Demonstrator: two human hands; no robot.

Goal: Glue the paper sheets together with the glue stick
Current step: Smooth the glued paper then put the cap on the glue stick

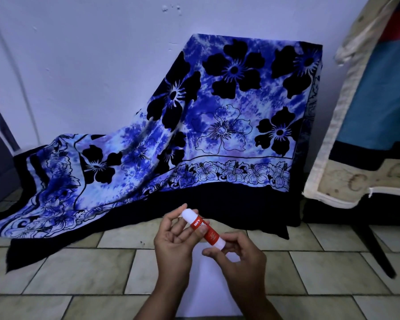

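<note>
A red and white glue stick [203, 229] is held slanted between both hands, above the tiled floor. My left hand [173, 248] grips its upper part near the white cap, fingers curled around it. My right hand [238, 262] pinches its white lower end between thumb and fingers. White paper sheets [208, 289] lie flat on the floor below, largely hidden by my hands and forearms.
A blue floral cloth [194, 125] drapes over a box-like shape against the wall and spills onto the tiled floor [79, 269] at left. A mattress edge [356, 135] leans at right, with a dark leg [376, 248] beneath it.
</note>
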